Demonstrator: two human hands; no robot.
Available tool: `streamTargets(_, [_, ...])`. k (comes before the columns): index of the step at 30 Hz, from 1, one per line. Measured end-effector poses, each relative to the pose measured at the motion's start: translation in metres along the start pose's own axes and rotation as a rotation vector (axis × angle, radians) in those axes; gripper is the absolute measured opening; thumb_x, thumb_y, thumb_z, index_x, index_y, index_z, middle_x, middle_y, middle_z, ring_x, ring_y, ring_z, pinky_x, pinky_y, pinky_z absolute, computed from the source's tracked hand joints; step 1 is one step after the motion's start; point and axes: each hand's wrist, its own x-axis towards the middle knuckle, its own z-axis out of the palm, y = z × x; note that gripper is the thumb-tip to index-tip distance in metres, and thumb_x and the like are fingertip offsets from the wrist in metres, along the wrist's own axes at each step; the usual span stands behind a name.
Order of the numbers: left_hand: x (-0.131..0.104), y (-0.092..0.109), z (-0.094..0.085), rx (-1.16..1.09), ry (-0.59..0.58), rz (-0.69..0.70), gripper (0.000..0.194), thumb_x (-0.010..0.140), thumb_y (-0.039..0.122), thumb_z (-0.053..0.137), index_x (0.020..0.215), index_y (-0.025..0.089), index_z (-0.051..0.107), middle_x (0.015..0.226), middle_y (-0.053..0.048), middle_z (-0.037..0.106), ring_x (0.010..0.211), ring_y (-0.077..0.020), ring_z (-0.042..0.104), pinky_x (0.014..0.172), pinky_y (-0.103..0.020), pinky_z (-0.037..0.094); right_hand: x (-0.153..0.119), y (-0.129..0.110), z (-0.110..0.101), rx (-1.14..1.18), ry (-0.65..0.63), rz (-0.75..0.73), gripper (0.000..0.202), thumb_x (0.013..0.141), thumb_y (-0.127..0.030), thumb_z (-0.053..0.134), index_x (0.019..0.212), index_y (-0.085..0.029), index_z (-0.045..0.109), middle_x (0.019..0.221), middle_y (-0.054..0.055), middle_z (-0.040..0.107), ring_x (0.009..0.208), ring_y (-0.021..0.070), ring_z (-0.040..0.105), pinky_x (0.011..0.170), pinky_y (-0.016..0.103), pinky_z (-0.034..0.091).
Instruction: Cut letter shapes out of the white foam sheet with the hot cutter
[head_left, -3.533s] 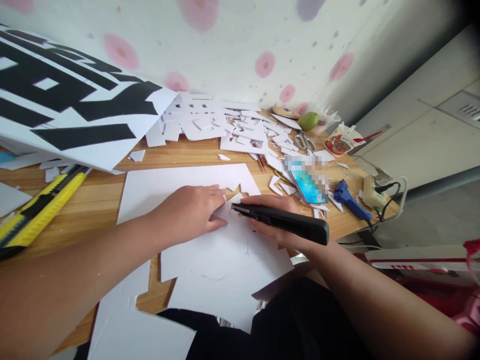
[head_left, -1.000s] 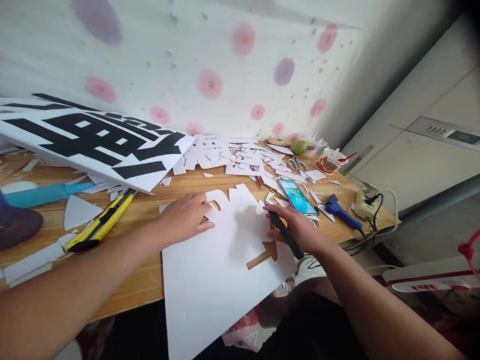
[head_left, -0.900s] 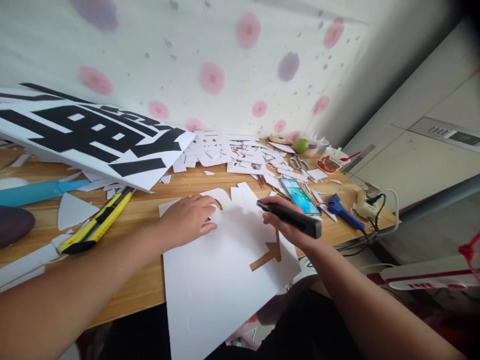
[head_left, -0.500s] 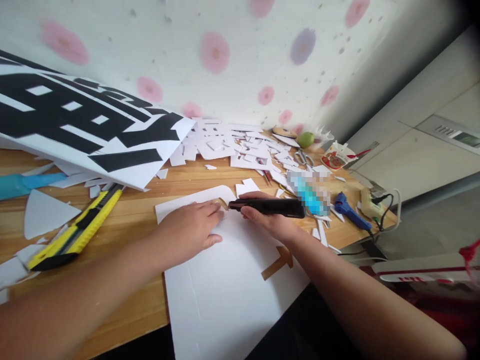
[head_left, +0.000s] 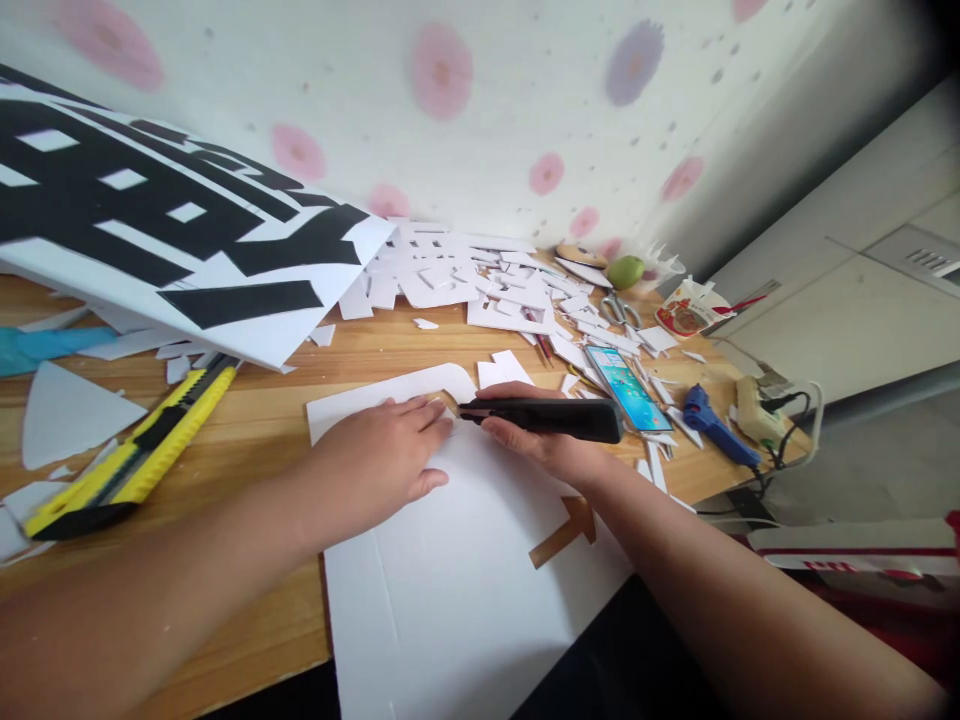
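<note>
A white board (head_left: 450, 580) lies over the table's front edge. Brown table surface shows through a bent, arrow-like cutout (head_left: 564, 530) in it. Near the board's far edge is a smaller curved cutout (head_left: 444, 400). My left hand (head_left: 390, 455) rests flat on the board beside that smaller opening, fingers stretched out and holding nothing. Closed around a black utility knife (head_left: 555, 416), my right hand (head_left: 536, 440) keeps the handle low and nearly level. The knife's tip points left and meets the board at the small cutout; its blade is too small to make out.
A yellow cutter (head_left: 142, 450) and a black-and-white panel (head_left: 217, 240) lie left. White scraps (head_left: 510, 290) crowd the back. Toward the right are a phone (head_left: 628, 388), scissors (head_left: 621, 312), a blue glue gun (head_left: 716, 430), a power strip (head_left: 757, 410) and a paper cup (head_left: 690, 305).
The view has shifted slightly, so the things on the right sit farther right and the yellow cutter farther left. Both hands keep nearly the same place on the board, the knife still held.
</note>
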Motion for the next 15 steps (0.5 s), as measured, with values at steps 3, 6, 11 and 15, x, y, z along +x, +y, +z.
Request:
streamTargets(3, [0.002,0.001,-0.001,-0.006,0.003,-0.001,0.055,0.092,0.033,0.067,0.142,0.014,0.055,0.156,-0.018,0.044,0.142,-0.0353,0.047,0.117,-0.057,0.041,0.001,-0.001,0.0,-0.008,-0.005,0.013,0.026,0.085,-0.035,0.072,0.107,-0.022,0.072,0.104,0.006,0.08,0.092,0.0205,0.075,0.085,0.036,0.061])
streamTargets(6, [0.001,0.002,-0.005,-0.015,-0.009,-0.008,0.051,0.091,0.033,0.067,0.139,0.016,0.058,0.157,-0.017,0.044,0.141,-0.0363,0.049,0.115,-0.057,0.044,0.002,-0.003,-0.001,-0.014,-0.039,0.02,0.024,0.085,-0.035,0.073,0.106,-0.023,0.072,0.104,0.005,0.079,0.093,0.0201,0.075,0.086,0.035,0.06])
streamTargets(11, [0.0,0.003,-0.01,-0.043,0.022,-0.014,0.043,0.09,0.036,0.067,0.129,0.018,0.065,0.151,-0.016,0.053,0.134,-0.0386,0.056,0.109,-0.055,0.049,0.003,-0.003,-0.006,-0.101,-0.115,-0.072,0.022,0.086,-0.032,0.072,0.106,-0.023,0.072,0.101,0.004,0.079,0.088,0.0178,0.073,0.081,0.031,0.059])
streamTargets(15, [0.001,0.005,-0.011,-0.044,-0.001,-0.041,0.044,0.09,0.037,0.066,0.131,0.019,0.064,0.152,-0.014,0.052,0.134,-0.0388,0.055,0.106,-0.054,0.05,0.004,-0.004,-0.01,-0.234,-0.188,-0.169,0.024,0.089,-0.032,0.07,0.111,-0.023,0.071,0.101,0.005,0.078,0.086,0.0175,0.073,0.079,0.03,0.057])
